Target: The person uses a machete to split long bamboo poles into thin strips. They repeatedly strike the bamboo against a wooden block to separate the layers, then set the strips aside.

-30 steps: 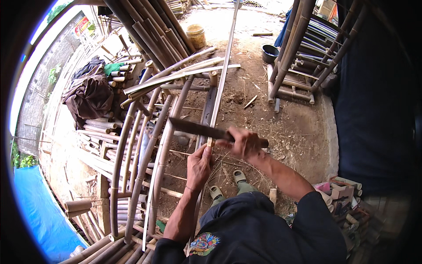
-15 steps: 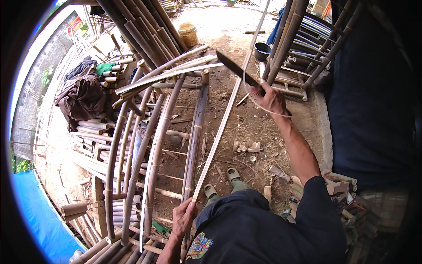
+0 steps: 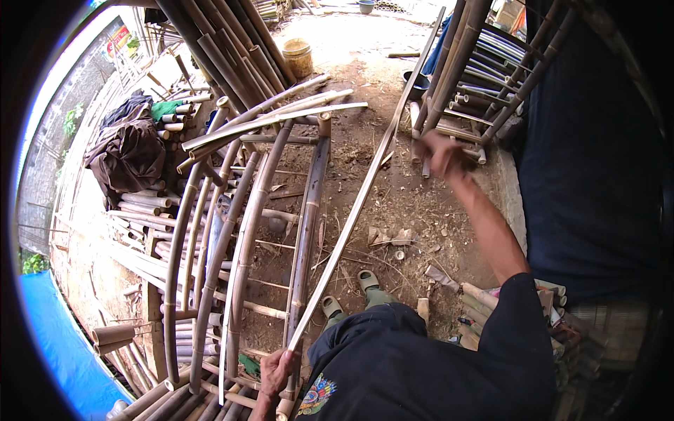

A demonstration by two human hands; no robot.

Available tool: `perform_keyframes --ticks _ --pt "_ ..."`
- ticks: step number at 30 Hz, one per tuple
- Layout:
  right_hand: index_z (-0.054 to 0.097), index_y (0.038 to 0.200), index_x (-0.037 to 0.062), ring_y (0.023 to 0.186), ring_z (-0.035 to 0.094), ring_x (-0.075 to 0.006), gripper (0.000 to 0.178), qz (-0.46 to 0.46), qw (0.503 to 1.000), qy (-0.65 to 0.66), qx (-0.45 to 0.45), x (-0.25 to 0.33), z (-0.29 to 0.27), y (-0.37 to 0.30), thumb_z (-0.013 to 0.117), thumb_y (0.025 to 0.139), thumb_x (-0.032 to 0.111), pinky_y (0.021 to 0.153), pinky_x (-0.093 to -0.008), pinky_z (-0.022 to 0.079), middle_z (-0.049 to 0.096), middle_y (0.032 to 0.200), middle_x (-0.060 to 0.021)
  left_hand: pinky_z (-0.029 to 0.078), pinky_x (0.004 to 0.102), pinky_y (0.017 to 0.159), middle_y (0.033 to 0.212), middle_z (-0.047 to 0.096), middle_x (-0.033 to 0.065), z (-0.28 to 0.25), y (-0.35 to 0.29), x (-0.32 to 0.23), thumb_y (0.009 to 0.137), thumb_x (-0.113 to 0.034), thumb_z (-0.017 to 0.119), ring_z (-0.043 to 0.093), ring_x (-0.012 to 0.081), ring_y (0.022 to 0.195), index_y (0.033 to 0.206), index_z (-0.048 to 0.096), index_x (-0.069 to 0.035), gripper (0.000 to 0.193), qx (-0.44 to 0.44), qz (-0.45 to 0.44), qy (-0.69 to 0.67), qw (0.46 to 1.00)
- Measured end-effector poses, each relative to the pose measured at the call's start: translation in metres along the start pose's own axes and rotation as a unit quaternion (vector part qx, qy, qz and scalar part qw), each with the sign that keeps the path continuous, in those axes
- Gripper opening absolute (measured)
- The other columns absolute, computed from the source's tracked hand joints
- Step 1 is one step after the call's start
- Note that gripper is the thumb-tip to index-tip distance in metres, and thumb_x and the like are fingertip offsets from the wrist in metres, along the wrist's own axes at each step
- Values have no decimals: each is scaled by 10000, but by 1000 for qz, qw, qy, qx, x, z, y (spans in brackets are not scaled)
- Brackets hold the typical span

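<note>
A long, pale split bamboo strip (image 3: 351, 220) runs slantwise from my lower left up toward the top right. My left hand (image 3: 279, 368) is closed around its near end, beside the bamboo frame. My right hand (image 3: 446, 156) is raised beyond the middle of the strip, to its right, and smeared by motion. Its shape is a closed fist; the machete it grips is lost in the blur against dark bamboo. At my left stands a bamboo frame (image 3: 250, 245) of curved poles, with several cut lengths (image 3: 270, 116) lying across its far end.
Stacked bamboo poles (image 3: 151, 203) and a dark cloth (image 3: 130, 158) lie left of the frame. A yellowish bucket (image 3: 298, 57) stands ahead; another bamboo frame (image 3: 484, 84) stands ahead right. Bamboo offcuts (image 3: 481, 302) lie by my right side. A blue sheet (image 3: 60, 344) is at far left.
My right hand has swung from a steady hold on the machete into a blur, and the blade no longer shows clearly. The left hand has drawn nearer and left with the strip. The thin loop by my right wrist is gone from view.
</note>
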State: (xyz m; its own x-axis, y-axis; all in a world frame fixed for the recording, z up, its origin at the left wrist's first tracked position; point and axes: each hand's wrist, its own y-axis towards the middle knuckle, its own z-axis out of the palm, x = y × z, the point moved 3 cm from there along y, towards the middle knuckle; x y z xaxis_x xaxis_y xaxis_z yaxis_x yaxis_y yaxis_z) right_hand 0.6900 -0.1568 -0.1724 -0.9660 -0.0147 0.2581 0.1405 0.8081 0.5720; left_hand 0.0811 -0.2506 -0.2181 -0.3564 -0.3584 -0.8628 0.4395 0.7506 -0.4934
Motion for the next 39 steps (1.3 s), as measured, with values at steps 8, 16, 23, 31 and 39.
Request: perform_keyframes --ticks 8,16,23,31,39 --pt "679 951 35 570 651 -111 427 442 770 458 -48 47 3 -28 708 849 448 379 -187 449 650 690 -78 435 278 531 730 566 64 1 24 -15 914 -201 617 553 145 613 1137 658 -43 277 -184 224 269 919" --pt "665 838 40 478 563 -65 351 350 702 621 -16 200 74 -17 750 829 380 412 -228 467 665 691 -70 535 258 600 950 621 54 68 92 -84 918 -124 651 587 101 670 1288 550 -30 395 39 86 -118 988" --pt "535 763 94 478 587 -133 621 171 943 266 105 189 50 2 470 876 701 404 -321 475 579 555 -33 398 208 526 770 554 -36 74 126 -98 965 -258 601 476 48 588 1261 580 -16 383 124 76 -183 972" --pt "475 741 110 400 529 -148 623 -42 990 53 122 232 67 -59 377 902 704 363 -340 481 477 502 -17 361 195 520 740 549 -52 69 156 -123 949 -169 592 449 25 619 1147 647 -5 263 -72 159 24 984" --pt "437 692 133 368 352 -83 729 160 974 51 151 133 66 -1 226 846 814 303 -312 310 337 469 54 481 309 707 830 639 150 68 105 -91 915 -142 600 616 190 767 1148 621 24 287 -82 139 84 983"
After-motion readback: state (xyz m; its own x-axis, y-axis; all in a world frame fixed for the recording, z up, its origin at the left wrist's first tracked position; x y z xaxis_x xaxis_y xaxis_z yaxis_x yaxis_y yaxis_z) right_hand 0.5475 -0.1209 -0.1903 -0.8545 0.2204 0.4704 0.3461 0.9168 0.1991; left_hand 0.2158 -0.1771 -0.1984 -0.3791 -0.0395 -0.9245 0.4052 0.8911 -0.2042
